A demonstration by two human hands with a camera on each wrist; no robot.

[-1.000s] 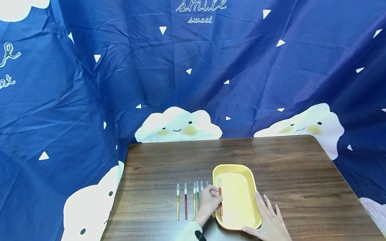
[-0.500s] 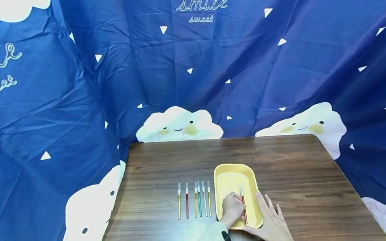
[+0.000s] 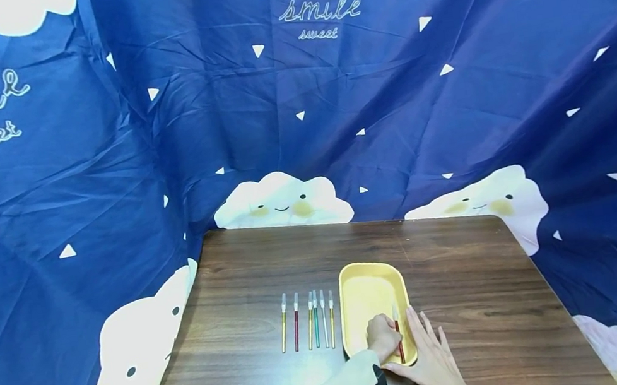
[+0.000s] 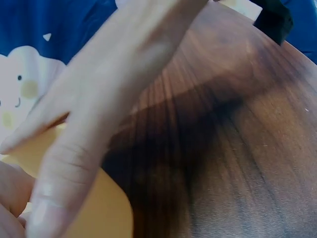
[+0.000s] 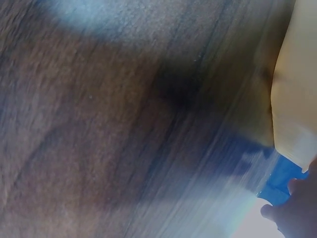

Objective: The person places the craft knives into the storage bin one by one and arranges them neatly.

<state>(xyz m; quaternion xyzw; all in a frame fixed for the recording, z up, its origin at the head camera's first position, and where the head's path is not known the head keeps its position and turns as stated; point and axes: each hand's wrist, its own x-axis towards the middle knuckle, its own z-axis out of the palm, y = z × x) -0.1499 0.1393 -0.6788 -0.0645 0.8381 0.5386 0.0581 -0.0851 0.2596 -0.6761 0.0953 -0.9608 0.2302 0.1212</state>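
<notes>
In the head view my left hand (image 3: 383, 336) reaches into the yellow tray (image 3: 346, 271), low on its right side. Its curled fingers are at a slim red pen-shaped tool (image 3: 400, 342) with a clear cap, which lies lengthwise along the tray's right wall. My right hand (image 3: 433, 356) rests on the tray's front right corner, fingers straight along the side, thumb at the front edge. The left wrist view shows the right hand (image 4: 99, 94) large over the tray wall (image 4: 111, 210), with left-hand fingers (image 4: 12, 191) at the lower left.
Left of the tray several similar capped tools lie side by side, among them a dark red one (image 3: 296, 330), a green one (image 3: 317, 328) and a gold one (image 3: 332, 326). All rest on the brown wooden table (image 3: 466, 276). A blue curtain (image 3: 252, 97) surrounds it.
My left hand has carried the red tool from the tray's left edge rightward and slightly toward me, to the tray's right wall. The right hand has stayed on the tray.
</notes>
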